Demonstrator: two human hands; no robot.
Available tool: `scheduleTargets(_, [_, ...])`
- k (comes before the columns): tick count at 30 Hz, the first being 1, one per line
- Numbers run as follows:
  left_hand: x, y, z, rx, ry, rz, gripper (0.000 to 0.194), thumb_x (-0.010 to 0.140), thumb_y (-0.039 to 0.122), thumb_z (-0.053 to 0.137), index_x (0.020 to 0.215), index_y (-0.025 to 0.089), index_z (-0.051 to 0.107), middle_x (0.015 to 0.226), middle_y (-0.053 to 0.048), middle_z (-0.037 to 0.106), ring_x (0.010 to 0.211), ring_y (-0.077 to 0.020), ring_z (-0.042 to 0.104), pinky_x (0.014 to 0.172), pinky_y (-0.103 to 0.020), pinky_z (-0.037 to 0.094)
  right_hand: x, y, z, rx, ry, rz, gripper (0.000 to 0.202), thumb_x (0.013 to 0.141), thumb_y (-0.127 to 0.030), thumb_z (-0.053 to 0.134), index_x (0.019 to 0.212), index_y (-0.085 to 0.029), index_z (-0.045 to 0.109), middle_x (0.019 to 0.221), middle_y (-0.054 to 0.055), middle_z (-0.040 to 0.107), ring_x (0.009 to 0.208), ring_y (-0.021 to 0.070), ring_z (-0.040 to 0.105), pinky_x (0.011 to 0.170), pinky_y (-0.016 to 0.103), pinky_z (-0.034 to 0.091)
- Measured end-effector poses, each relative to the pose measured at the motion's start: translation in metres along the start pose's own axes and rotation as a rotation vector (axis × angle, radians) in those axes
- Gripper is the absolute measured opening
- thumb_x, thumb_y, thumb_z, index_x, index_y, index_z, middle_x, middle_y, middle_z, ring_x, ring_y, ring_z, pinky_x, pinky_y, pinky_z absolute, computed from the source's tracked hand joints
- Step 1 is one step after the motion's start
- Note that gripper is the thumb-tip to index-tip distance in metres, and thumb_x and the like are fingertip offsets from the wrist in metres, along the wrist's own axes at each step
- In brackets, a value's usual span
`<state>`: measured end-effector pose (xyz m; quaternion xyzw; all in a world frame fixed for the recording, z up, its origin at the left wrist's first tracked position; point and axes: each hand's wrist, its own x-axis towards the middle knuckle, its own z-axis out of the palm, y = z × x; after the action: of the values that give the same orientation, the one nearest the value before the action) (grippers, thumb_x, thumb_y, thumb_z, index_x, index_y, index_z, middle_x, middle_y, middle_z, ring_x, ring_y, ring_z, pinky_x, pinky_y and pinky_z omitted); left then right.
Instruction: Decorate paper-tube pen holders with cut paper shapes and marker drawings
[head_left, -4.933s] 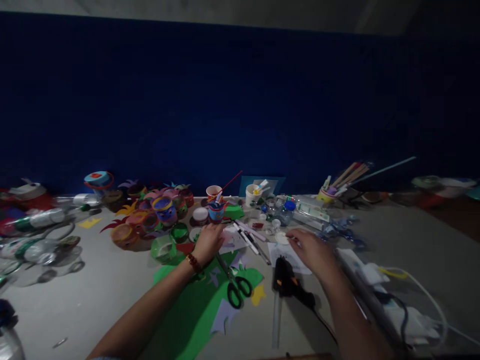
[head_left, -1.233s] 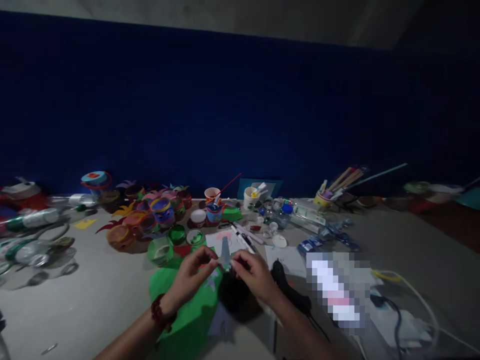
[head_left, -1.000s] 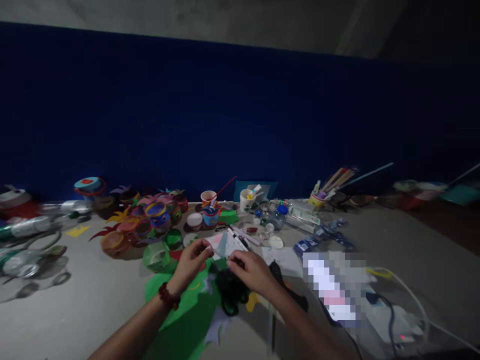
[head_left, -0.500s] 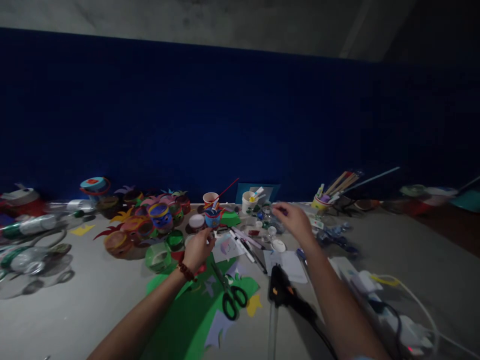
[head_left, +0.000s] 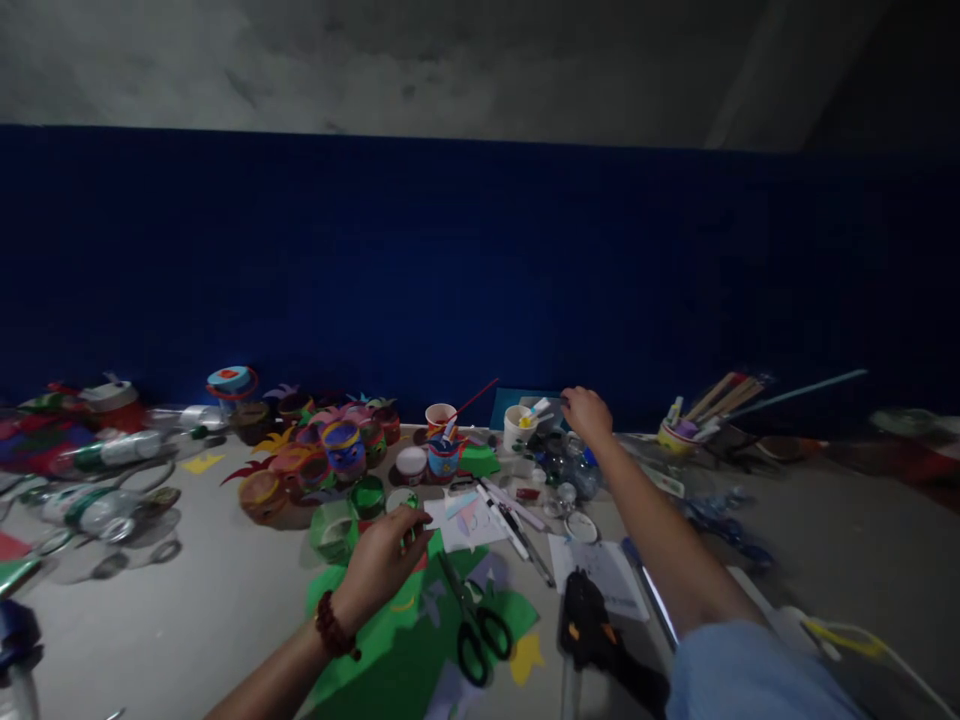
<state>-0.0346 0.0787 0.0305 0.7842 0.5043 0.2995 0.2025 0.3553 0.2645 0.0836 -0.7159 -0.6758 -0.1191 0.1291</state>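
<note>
My left hand [head_left: 386, 560], with a beaded bracelet at its wrist, hovers over the green sheet [head_left: 375, 640] near the white drawing paper [head_left: 469, 520]. Its fingers are curled together; whether they hold anything is too small to tell. My right hand [head_left: 589, 415] reaches to the back, above the clear plastic pieces [head_left: 574, 470] and right of the white cup of markers [head_left: 517, 430]. Those fingers are bent down, and a small dark thing at their tips cannot be made out. Black-handled scissors [head_left: 472, 625] lie on the green sheet, beside several pens [head_left: 510, 520].
A black glue gun [head_left: 589, 620] lies in front of my right forearm. Decorated cups [head_left: 345, 450] crowd the back left, with plastic bottles [head_left: 97, 505] farther left. A brush cup [head_left: 677, 437] and white cables [head_left: 847, 635] are on the right.
My right hand has moved farther back and right, towards the blue wall. My left hand has come nearer, down over the green sheet. The camera view has tilted up and shifted left.
</note>
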Motion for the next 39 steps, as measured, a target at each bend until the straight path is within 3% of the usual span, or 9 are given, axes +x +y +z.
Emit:
scheduleTargets(11, [-0.008, -0.003, -0.001, -0.094, -0.042, 0.014, 0.016, 0.090, 0.025, 0.053, 0.093, 0.021, 0.068, 0.086, -0.006, 0.071, 0.077, -0.0209, 0.067, 0.071, -0.029, 0.050, 0.014, 0.016, -0.012, 0.103, 0.032, -0.021, 0.024, 0.095, -0.031, 0.059, 0.114, -0.018, 0.063, 0.119, 0.007, 0.064, 0.100, 0.0212, 0.064, 0.086, 0.042, 0.055])
scheduleTargets(15, [-0.008, -0.004, 0.002, -0.130, -0.074, 0.049, 0.015, 0.090, 0.026, 0.054, 0.095, 0.021, 0.068, 0.086, -0.006, 0.071, 0.077, -0.0202, 0.066, 0.070, -0.028, 0.050, 0.014, 0.029, -0.048, 0.255, 0.104, -0.014, 0.006, 0.088, -0.021, 0.064, 0.087, -0.018, 0.069, 0.095, 0.006, 0.069, 0.087, 0.0203, 0.064, 0.077, 0.033, 0.049])
scheduleTargets(19, [-0.009, -0.001, -0.003, -0.195, -0.031, 0.087, 0.015, 0.090, 0.026, 0.055, 0.098, 0.021, 0.068, 0.088, -0.007, 0.069, 0.079, -0.0204, 0.065, 0.073, -0.030, 0.051, -0.003, 0.046, -0.100, 0.461, 0.244, 0.031, 0.003, 0.081, -0.021, 0.066, 0.079, -0.021, 0.067, 0.087, 0.005, 0.067, 0.082, 0.0212, 0.061, 0.075, 0.033, 0.043])
scheduleTargets(22, [-0.011, 0.006, -0.011, -0.281, -0.016, 0.086, 0.017, 0.093, 0.029, 0.054, 0.099, 0.021, 0.067, 0.094, -0.009, 0.068, 0.085, -0.0214, 0.064, 0.078, -0.032, 0.051, -0.038, 0.040, -0.124, 0.668, 0.372, 0.119, 0.012, 0.084, -0.033, 0.062, 0.087, -0.021, 0.061, 0.086, 0.006, 0.064, 0.080, 0.0209, 0.060, 0.077, 0.036, 0.044])
scheduleTargets(25, [-0.016, 0.018, -0.015, -0.474, -0.043, 0.022, 0.022, 0.093, 0.036, 0.056, 0.104, 0.020, 0.067, 0.100, -0.010, 0.066, 0.089, -0.0214, 0.063, 0.078, -0.032, 0.052, -0.100, 0.001, -0.119, 0.923, 0.351, 0.177, 0.024, 0.089, -0.046, 0.050, 0.094, -0.022, 0.052, 0.078, 0.004, 0.063, 0.069, 0.0192, 0.063, 0.069, 0.036, 0.050])
scheduleTargets(29, [-0.028, 0.030, -0.004, -0.931, -0.114, -0.106, 0.052, 0.088, 0.053, 0.058, 0.128, 0.019, 0.053, 0.113, -0.014, 0.065, 0.083, -0.0211, 0.064, 0.066, -0.031, 0.054, -0.210, -0.084, -0.082, 1.173, 0.013, 0.145, 0.028, 0.083, -0.049, 0.062, 0.080, -0.022, 0.059, 0.067, 0.003, 0.067, 0.058, 0.0201, 0.065, 0.060, 0.034, 0.053])
scheduleTargets(33, [-0.043, 0.026, 0.005, -0.970, 0.080, -0.350, 0.051, 0.082, 0.050, 0.067, 0.121, 0.020, 0.055, 0.105, -0.008, 0.068, 0.083, -0.0210, 0.066, 0.064, -0.028, 0.054, -0.291, -0.144, -0.044, 1.621, -0.543, 0.261, 0.028, 0.079, -0.047, 0.069, 0.075, -0.023, 0.056, 0.066, -0.001, 0.066, 0.062, 0.0185, 0.064, 0.061, 0.031, 0.052])
scheduleTargets(36, [-0.055, 0.011, -0.006, -0.804, 0.207, -0.473, 0.043, 0.077, 0.045, 0.073, 0.111, 0.022, 0.059, 0.112, -0.006, 0.069, 0.089, -0.0215, 0.067, 0.068, -0.027, 0.056, -0.308, -0.147, -0.030, 1.476, -0.669, 0.171, 0.030, 0.082, -0.052, 0.064, 0.077, -0.024, 0.057, 0.068, 0.001, 0.065, 0.064, 0.0209, 0.064, 0.059, 0.032, 0.050])
scheduleTargets(39, [-0.069, -0.011, -0.025, -0.671, 0.182, -0.514, 0.045, 0.075, 0.046, 0.073, 0.111, 0.021, 0.061, 0.116, -0.007, 0.069, 0.092, -0.0249, 0.068, 0.070, -0.031, 0.058, -0.305, -0.132, -0.028, 0.998, -0.453, -0.062, 0.020, 0.088, -0.040, 0.059, 0.076, -0.025, 0.062, 0.075, 0.003, 0.066, 0.073, 0.0237, 0.063, 0.066, 0.034, 0.048])
